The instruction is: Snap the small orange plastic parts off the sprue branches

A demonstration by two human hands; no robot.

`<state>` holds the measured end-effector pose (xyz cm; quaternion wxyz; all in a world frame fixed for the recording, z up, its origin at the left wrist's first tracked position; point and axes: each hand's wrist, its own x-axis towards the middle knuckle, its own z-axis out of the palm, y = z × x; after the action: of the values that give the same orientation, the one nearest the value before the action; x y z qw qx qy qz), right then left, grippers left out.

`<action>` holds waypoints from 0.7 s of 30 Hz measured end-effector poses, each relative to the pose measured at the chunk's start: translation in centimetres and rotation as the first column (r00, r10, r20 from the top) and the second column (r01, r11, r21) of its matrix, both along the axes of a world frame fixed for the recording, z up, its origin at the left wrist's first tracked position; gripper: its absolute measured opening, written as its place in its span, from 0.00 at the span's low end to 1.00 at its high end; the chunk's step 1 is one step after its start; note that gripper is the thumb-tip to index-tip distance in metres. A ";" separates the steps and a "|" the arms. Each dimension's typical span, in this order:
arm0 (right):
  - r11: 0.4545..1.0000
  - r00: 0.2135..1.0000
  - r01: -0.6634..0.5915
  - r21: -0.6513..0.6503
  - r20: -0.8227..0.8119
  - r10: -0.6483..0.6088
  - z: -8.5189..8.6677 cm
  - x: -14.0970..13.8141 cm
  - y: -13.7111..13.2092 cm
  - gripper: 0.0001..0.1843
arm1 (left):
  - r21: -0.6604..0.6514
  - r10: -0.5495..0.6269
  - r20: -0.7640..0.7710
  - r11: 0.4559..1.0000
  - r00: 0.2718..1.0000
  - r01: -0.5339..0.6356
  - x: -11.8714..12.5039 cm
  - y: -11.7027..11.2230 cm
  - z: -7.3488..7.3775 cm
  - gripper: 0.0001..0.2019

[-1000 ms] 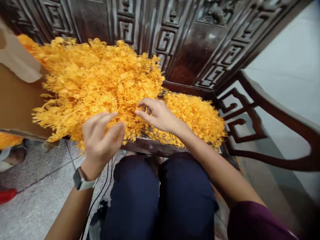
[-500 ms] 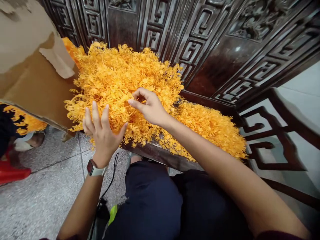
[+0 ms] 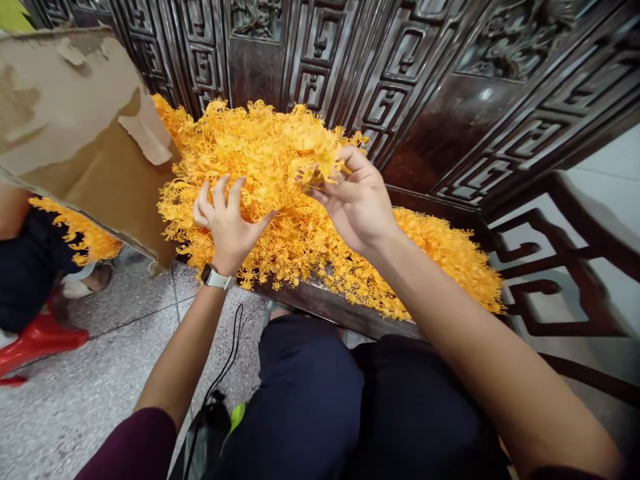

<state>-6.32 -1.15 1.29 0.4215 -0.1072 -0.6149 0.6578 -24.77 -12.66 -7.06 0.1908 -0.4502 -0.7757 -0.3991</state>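
A big heap of orange plastic sprigs (image 3: 260, 153) covers the seat of a dark carved wooden chair (image 3: 320, 307). My right hand (image 3: 357, 200) is raised over the heap, fingers curled round a small orange sprig cluster (image 3: 315, 163). My left hand (image 3: 227, 223), a watch on its wrist, rests on the heap's front left part with fingers spread and pressing into the sprigs. A lower layer of orange sprigs (image 3: 450, 257) spreads to the right along the seat.
A torn cardboard box flap (image 3: 80, 147) stands at the left against the heap. Another person's leg and shoe (image 3: 35, 273) and a red stool (image 3: 40, 340) are at far left. The carved chair back (image 3: 425, 80) rises behind, and its armrest (image 3: 565, 260) is at right. My knees (image 3: 350, 400) are below.
My right hand has lifted off the heap with a cluster of sprigs pinched in it. My left hand has moved forward onto the pile. The camera has shifted slightly left.
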 end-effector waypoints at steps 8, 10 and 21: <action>0.989 0.989 0.146 -0.005 -0.003 -0.146 0.7 1.1 1.7 0.21 | -0.067 0.002 -0.027 0.998 1.000 -0.004 -0.2 0.4 -1.0 0.37; 0.988 0.988 0.151 -0.034 -0.021 -0.152 0.8 1.5 2.1 0.22 | -0.070 0.014 -0.027 0.997 1.000 -0.016 -0.3 0.6 -1.2 0.36; 0.940 0.939 0.324 -0.105 -0.082 -0.333 4.3 4.7 3.7 0.18 | -0.218 0.078 0.005 0.973 0.997 -0.075 -1.5 -0.4 -2.8 0.41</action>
<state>-1.65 2.57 5.54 0.5500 -0.1946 -0.5365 0.6098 -26.23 -13.09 -9.83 0.1506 -0.4354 -0.8327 -0.3072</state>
